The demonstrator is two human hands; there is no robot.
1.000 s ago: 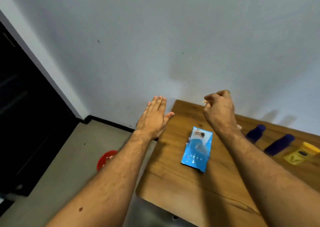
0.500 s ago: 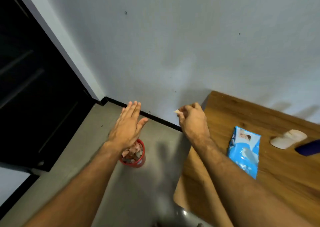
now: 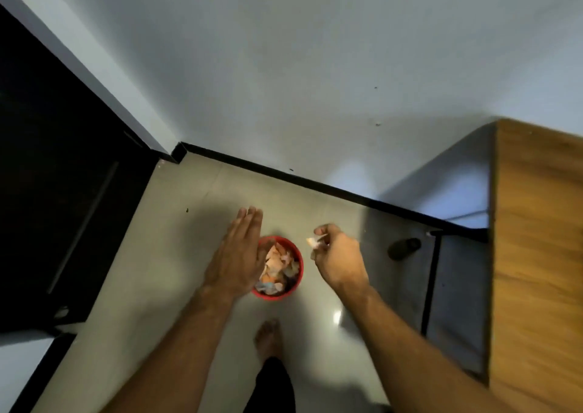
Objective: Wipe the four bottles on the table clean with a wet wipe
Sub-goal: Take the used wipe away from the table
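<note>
1. The pale wall point(image 3: 315, 65) fills the upper half of the frame, meeting the grey floor point(image 3: 157, 286) at a black skirting line that runs from centre left down to the right.
2. A dark doorway point(image 3: 56, 175) takes the left side; the wooden table point(image 3: 536, 254) shows only as an edge and a strip of top along the right side. The four bottles and the wipe pack are out of view, so I cannot say where they lie.
3. My left hand point(image 3: 236, 261) hovers flat, fingers straight and together, holding nothing, at the left rim of the bin.
4. My right hand point(image 3: 339, 259), fingers curled, pinches a small pale scrap point(image 3: 312, 241), too small to identify, just right of the bin.
5. The red bin point(image 3: 280, 270), lower centre on the floor, is heaped with crumpled waste. My bare foot point(image 3: 268, 338) stands below it.
6. As I judge it, this is a disposal step: the scrap looks bound for the bin.
7. The next move calls for shifting my right hand left over the bin's mouth, releasing the pinch, then turning back to the table.
</note>
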